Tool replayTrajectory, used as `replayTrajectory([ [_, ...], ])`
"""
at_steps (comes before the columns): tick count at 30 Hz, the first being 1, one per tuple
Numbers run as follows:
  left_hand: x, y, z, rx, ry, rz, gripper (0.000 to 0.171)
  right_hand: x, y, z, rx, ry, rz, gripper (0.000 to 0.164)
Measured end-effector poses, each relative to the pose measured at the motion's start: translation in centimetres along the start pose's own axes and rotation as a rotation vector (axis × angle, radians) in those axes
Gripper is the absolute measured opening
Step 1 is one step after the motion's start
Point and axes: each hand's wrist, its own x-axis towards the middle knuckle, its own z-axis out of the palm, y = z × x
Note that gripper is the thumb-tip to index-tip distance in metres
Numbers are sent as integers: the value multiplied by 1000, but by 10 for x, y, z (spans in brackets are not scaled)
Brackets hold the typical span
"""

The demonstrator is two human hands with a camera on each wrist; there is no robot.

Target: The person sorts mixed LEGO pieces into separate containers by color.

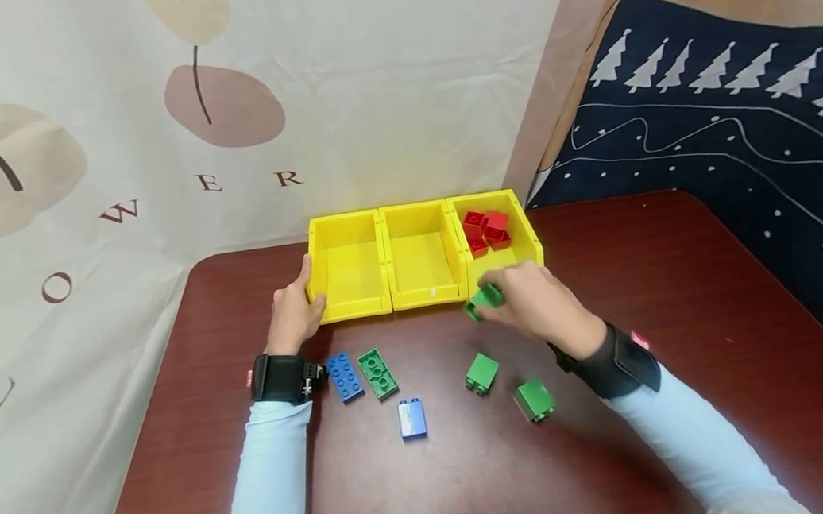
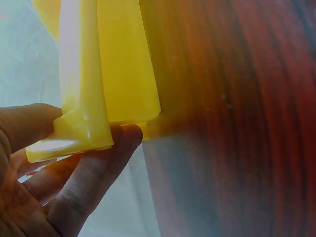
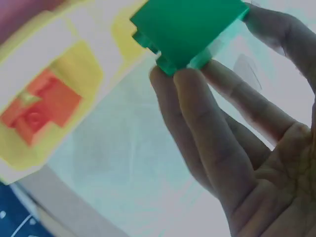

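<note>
With thumb and fingers about its front left corner, my left hand (image 1: pixel 292 315) holds the leftmost yellow bin (image 1: pixel 355 309). The left wrist view shows the bin's corner (image 2: pixel 84 129) between thumb and fingers. My right hand (image 1: pixel 542 302) pinches a green toy brick (image 1: pixel 488 299) by the front edge of the right yellow bin (image 1: pixel 532 240). In the right wrist view the brick (image 3: pixel 190 29) sits between thumb and fingertips, its studs toward the fingers. Several red toy bricks (image 1: pixel 497 224) lie in the right bin.
The middle yellow bin (image 1: pixel 423 296) joins the other two in a row against the wall cloth. On the brown table (image 1: pixel 442 494) lie a blue brick (image 1: pixel 346 378), a green brick (image 1: pixel 378 374), another blue brick (image 1: pixel 412 419) and two green bricks (image 1: pixel 482 373) toward the right.
</note>
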Motion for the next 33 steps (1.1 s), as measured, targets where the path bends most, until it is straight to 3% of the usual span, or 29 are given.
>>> replayTrajectory([
  [5, -1, -1, -1, -7, 3, -3, 73, 49, -19, -6, 24, -10, -28, 36],
  [12, -1, -2, 0, -26, -3, -1, 73, 116, -28, 14, 33, -133, 79, 32],
  [16, 0, -2, 0, -38, -2, 2, 73, 143, -25, 26, -9, -186, 111, 17],
  [20, 0, -2, -1, -28, 6, 1, 73, 160, -24, 36, -47, -210, 128, 6],
  [26, -1, -2, -1, -25, 5, -9, 73, 173, -26, 51, -98, -237, 157, 8],
  [33, 0, -1, -2, -35, -1, -13, 73, 172, -26, 62, -109, -282, 200, 19],
])
